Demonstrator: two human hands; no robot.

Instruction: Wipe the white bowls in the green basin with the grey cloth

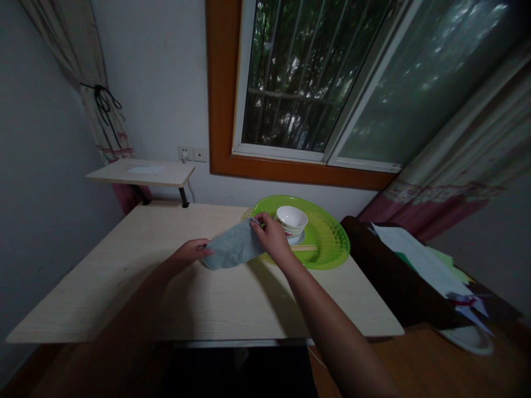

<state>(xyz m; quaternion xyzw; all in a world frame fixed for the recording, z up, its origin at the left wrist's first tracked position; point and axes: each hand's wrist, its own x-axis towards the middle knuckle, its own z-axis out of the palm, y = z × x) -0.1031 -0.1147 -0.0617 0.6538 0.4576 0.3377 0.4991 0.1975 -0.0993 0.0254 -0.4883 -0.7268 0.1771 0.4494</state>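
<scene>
A grey-green cloth (pixel 234 246) is stretched between my two hands above the table. My left hand (pixel 191 251) pinches its left end, fingers closed. At the upper right corner, my right hand (pixel 269 235) grips the cloth between thumb and fingers. Just beyond the right hand lies a green round tray (pixel 332 243) with a patterned rim. On it stand stacked white bowls (pixel 292 216) over a plate (pixel 296 239), partly hidden by my right hand. Light chopsticks (pixel 305 248) lie in front of the bowls.
The pale wooden table (pixel 157 293) has a small raised shelf (pixel 143 172) at its back left, with a white paper on it. Wall sockets (pixel 192 154) and a barred window (pixel 307 77) are behind. To the right, a dark brown piece of furniture (pixel 381 271) carries papers (pixel 423 260).
</scene>
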